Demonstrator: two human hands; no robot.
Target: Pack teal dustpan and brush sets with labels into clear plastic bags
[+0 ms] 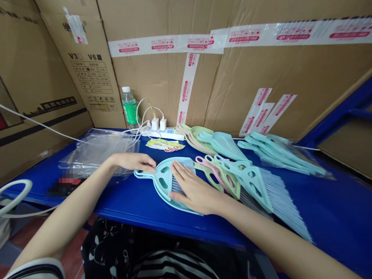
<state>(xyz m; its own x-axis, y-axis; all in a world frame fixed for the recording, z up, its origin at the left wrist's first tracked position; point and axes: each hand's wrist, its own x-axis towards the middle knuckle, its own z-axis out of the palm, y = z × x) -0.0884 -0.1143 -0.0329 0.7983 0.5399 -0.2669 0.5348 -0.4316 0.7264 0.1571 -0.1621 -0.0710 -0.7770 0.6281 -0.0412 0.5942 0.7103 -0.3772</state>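
Note:
A light-blue hand brush [158, 175] lies in a matching light-blue dustpan [162, 198], flat on the blue table in front of me. My left hand [136, 161] has its fingers curled over the stacked handles at the left end. Fingers outstretched, my right hand [196, 190] rests flat across the brush's grey bristles and hides part of them. Just right of that hand, loose brushes in green, pink and light blue [255, 184] overlap in a fanned row. Behind them lies a stack of dustpans [225, 144], with light-blue, green and pink ones showing.
Clear plastic bags [99, 149] lie at the left. Wrapped light-blue dustpans [279, 155] sit at the far right. A power strip [165, 133] with chargers, a green-labelled bottle [130, 108] and yellow labelled slips [164, 145] stand or lie toward the back. Cardboard [151, 77] walls the table's rear.

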